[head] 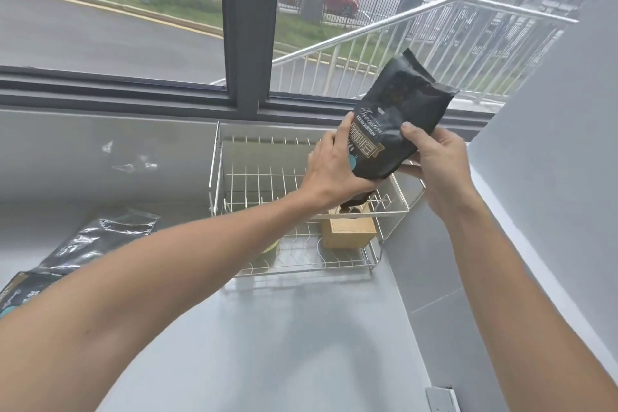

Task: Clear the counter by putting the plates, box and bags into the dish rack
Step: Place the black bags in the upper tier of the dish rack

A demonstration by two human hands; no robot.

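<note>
Hands are sharing one black coffee bag right of frame centre, tilted above the upper tier of the wire dish rack: the left hand is clamping its lower left edge, the right hand is pinching its right side. A wooden box is sitting in the rack's lower tier below the bag, while two more bags are lying on the grey counter at lower left.

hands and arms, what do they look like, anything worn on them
Both forearms are bare all the way to the frame edge, with no sleeves showing. The left hand and right hand have no gloves. No rings, watch or bands are visible. Nails are short and unpainted.
</note>
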